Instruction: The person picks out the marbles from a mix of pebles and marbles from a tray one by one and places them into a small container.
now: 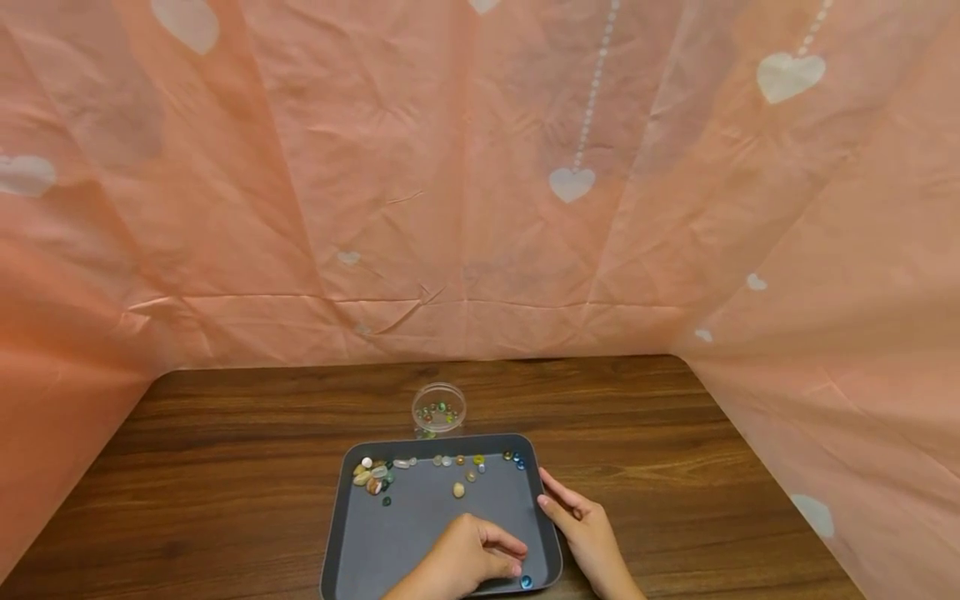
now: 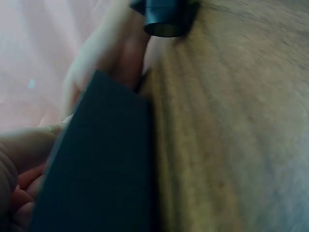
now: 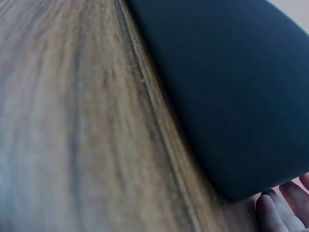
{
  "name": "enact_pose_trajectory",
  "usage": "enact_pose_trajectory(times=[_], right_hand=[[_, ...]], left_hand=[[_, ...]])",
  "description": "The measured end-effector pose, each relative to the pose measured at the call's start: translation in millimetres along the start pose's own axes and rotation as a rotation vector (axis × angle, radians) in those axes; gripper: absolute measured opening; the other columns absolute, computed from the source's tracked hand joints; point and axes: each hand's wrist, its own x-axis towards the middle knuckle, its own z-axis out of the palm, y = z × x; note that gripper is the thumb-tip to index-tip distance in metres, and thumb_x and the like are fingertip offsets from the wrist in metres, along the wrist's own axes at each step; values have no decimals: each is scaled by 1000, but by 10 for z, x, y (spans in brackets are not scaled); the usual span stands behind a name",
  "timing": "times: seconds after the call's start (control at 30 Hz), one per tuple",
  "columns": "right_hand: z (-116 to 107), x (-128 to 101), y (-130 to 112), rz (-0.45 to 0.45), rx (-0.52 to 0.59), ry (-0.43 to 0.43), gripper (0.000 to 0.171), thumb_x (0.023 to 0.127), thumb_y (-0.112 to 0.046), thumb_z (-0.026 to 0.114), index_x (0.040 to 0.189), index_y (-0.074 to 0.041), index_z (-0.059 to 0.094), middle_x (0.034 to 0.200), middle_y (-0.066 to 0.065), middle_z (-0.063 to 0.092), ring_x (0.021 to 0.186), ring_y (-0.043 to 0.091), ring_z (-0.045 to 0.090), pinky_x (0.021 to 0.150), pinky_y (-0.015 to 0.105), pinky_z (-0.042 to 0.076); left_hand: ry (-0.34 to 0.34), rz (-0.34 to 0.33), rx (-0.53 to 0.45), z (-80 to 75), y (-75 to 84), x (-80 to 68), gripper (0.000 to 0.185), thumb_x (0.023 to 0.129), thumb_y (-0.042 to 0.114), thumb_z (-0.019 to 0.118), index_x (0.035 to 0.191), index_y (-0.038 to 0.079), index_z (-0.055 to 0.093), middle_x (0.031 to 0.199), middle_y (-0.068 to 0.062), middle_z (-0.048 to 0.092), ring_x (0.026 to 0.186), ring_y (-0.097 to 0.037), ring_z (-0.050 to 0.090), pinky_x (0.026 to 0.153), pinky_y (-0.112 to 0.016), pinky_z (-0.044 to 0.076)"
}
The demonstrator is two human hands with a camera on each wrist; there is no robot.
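Note:
A dark grey rectangular tray [image 1: 420, 533] lies on the table with small stones and glass beads in it. My left hand [image 1: 468, 554] is inside its near right part, fingers loosely bent, thumb close to the index finger. Just below the thumb is a blue glass bead [image 1: 527, 582]. No object shows between these fingertips. Against the tray's right outer wall rests my right hand [image 1: 588, 529], its fingers fairly straight. Both wrist views are largely filled by the tray's dark outer wall [image 3: 227, 96]. Left fingers [image 2: 29, 145] appear behind it in the left wrist view.
Mixed stones [image 1: 375, 477] cluster in the tray's far left corner; blue beads [image 1: 519, 460] lie in the far right one. A beige stone [image 1: 458, 491] sits nearer the middle. Behind the tray stands a clear round container [image 1: 439, 407] with beads. Pink cloth [image 1: 465, 208] surrounds the table.

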Motion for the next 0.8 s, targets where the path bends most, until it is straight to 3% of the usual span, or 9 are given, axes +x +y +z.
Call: enact_pose_trajectory(times=[0.17, 0.37, 0.8], right_hand=[[-10, 0, 7, 13, 9, 0, 44, 93, -22, 70, 134, -9, 63, 139, 8, 60, 113, -6, 57, 87, 13, 50], [-23, -1, 6, 25, 15, 1, 44, 92, -23, 71, 134, -9, 63, 140, 8, 59, 114, -6, 57, 87, 14, 51], [-14, 11, 12, 30, 23, -3, 44, 92, -22, 71, 133, -10, 64, 139, 7, 60, 111, -9, 58, 87, 15, 51]], left_hand=[[-7, -4, 101, 69, -23, 42, 13, 78, 4, 81, 91, 4, 80, 84, -7, 79, 81, -5, 70, 71, -19, 54], [-22, -23, 192, 167, 19, 103, 8, 78, 4, 81, 85, 7, 81, 80, -3, 78, 72, -2, 66, 63, -19, 51], [-69, 79, 324, 233, 47, 139, 8, 81, 3, 78, 86, 9, 82, 79, 1, 78, 69, 5, 64, 60, -13, 48]])
